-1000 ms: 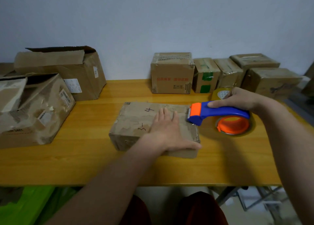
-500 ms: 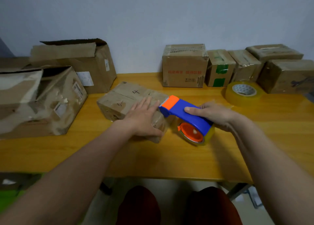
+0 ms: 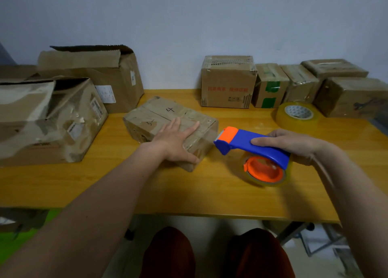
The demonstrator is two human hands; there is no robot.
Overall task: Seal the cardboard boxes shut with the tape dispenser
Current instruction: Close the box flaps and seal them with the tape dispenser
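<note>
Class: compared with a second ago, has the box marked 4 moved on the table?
Yes. The box marked 4, under the left hand, has turned and slid left, toward the open boxes and away from the spare tape roll.

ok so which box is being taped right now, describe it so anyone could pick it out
On the wooden table, look at the middle, between the big open boxes on the left and the row of small taped boxes along the wall. The flat box lies there at an angle under the left hand. It alone has "4" and "3" handwritten on top.
</note>
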